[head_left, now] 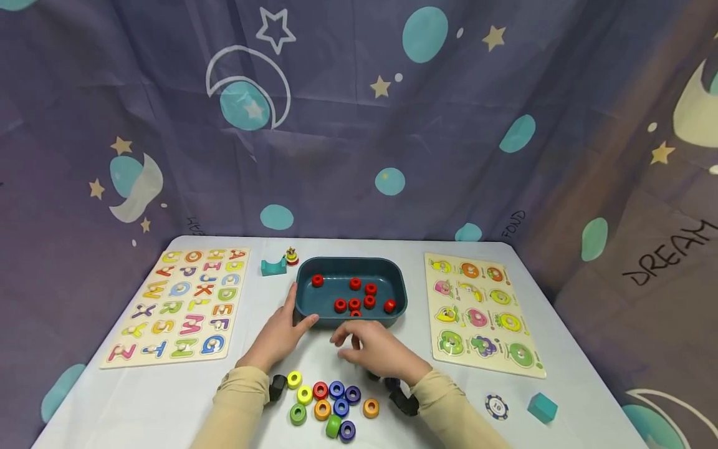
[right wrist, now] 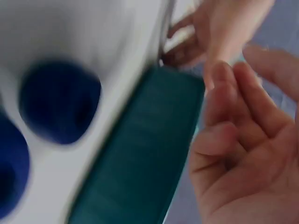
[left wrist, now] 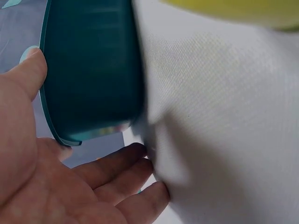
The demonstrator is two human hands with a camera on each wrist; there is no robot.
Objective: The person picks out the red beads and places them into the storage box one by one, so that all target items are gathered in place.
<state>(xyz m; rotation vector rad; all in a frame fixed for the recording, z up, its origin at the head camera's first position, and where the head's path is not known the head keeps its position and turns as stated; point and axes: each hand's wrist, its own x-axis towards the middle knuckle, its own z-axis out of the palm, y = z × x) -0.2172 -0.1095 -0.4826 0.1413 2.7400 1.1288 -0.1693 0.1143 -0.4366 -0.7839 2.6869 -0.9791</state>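
Note:
A dark teal rectangular bin [head_left: 331,293] stands on the table with several red rings [head_left: 371,289] inside. My left hand [head_left: 277,337] rests against its near left corner, index finger along the left side and thumb at the front. In the left wrist view the thumb [left wrist: 35,70] touches the rim and the other fingers spread loosely. My right hand [head_left: 373,349] hovers just before the bin's front wall, fingers loosely bent, nothing between them. Nearer me lie loose rings in several colours, among them a red ring [head_left: 320,397], a yellow ring [head_left: 305,401] and a green ring [head_left: 333,426].
An alphabet puzzle board [head_left: 185,305] lies left, a fruit puzzle board [head_left: 482,312] right. Behind the bin's left end are a teal arch block [head_left: 273,268] and a small stacked toy [head_left: 291,256]. A poker chip [head_left: 496,406] and a teal block [head_left: 542,408] lie front right.

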